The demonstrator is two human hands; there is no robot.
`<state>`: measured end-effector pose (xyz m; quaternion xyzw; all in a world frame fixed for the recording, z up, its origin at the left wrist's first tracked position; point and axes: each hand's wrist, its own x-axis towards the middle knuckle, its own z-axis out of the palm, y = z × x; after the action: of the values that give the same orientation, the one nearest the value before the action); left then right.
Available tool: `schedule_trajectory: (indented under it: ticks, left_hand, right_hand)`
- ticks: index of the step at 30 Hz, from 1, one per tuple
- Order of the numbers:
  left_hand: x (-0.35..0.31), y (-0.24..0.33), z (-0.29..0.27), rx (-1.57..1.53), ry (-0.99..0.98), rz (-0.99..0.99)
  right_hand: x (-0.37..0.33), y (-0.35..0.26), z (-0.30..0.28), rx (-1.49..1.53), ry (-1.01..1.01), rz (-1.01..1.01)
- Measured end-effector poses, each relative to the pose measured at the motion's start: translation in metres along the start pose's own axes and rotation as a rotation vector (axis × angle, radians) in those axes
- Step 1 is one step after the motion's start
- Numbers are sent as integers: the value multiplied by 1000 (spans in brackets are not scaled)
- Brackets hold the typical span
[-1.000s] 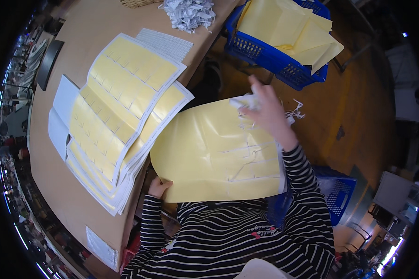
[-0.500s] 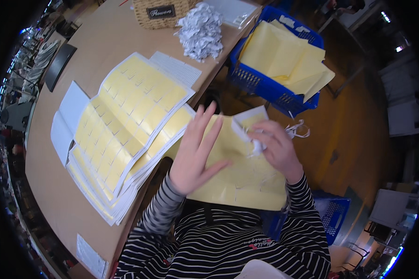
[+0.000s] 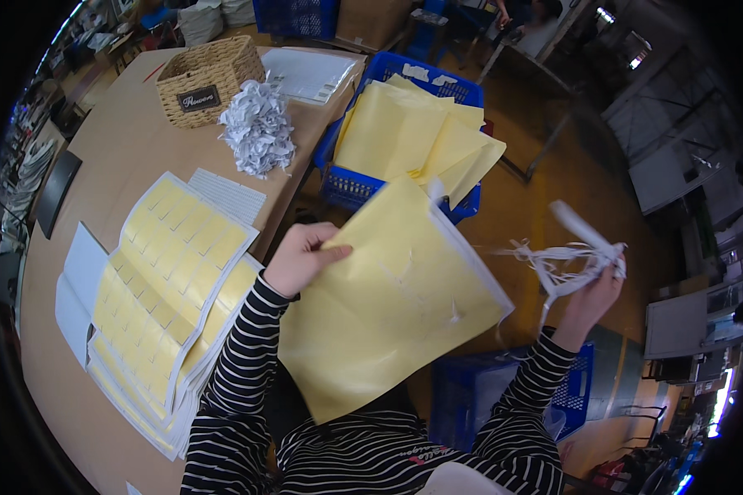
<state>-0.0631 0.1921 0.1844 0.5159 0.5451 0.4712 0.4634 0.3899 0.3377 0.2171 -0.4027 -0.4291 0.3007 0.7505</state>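
Note:
My left hand [image 3: 304, 257] pinches the left edge of a yellow sheet [image 3: 371, 305], which is lifted and tilted above my lap. A pale strip runs down its right edge, and a few thin shreds cling to its face. Out to the right, my right hand [image 3: 594, 295] is closed on a tangle of white paper strips [image 3: 565, 262], with one wider strip sticking up. On the table at left lies a stack of yellow sheets [image 3: 169, 276] with white borders and rows of small cut marks, open like a booklet.
A blue plastic basket [image 3: 351, 183] holding folded yellow sheets [image 3: 396, 132] stands beyond the table's right edge. On the table [image 3: 111, 177] are a wicker basket [image 3: 210, 74], a heap of white paper scraps [image 3: 257, 132] and a clear plastic packet [image 3: 309, 73]. Another blue basket [image 3: 582, 388] is low at right.
My left hand has gone from spread fingers to gripping the sheet, which is now raised. My right hand has swung outward to the right, carrying the white strips away from it.

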Motion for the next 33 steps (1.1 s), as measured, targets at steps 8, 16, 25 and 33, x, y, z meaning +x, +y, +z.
schedule_trajectory:
  ticks: [8, 16, 25, 33]
  left_hand:
    - [30, 37, 24, -813, 417, 77]
    - [-42, -16, 155, -1059, 662, 10]
    - [-151, -101, 206, -895, 713, -351]
    - [-202, -117, 158, -1275, 550, -400]
  right_hand:
    - [29, -86, -49, 144, 221, -594]
    - [-67, -48, 65, -167, -453, -431]
    - [-259, 44, 167, -304, -1743, -96]
    - [-329, 59, 151, -302, -1936, 381]
